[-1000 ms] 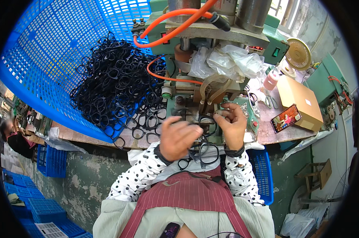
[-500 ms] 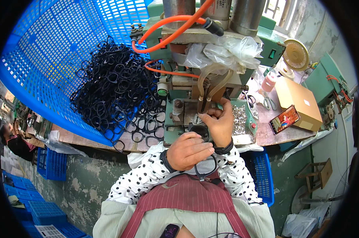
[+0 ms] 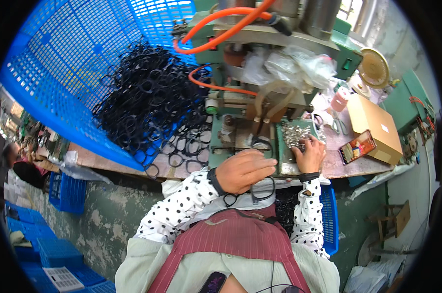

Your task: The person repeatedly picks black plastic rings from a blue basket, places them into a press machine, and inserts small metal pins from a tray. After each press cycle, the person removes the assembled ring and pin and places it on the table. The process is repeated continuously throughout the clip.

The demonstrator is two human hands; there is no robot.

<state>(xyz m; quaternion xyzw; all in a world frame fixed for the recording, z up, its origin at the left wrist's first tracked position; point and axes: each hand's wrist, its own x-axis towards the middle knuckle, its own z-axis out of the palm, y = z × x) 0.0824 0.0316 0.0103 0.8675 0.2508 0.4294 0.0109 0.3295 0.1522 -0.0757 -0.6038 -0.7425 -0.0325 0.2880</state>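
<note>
Two hands worked: our left hand (image 3: 244,170) gripped a black eyeglass frame (image 3: 252,189), while our right hand (image 3: 309,154) curled fingers into small metal parts (image 3: 295,134).

One camera sits on the person's head and looks down, close over the wooden worktop (image 3: 108,161) and green metal machine (image 3: 240,132).

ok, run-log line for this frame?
left hand: holds black frame | right hand: in metal parts | blue crate: tilted, frames spilling
</note>
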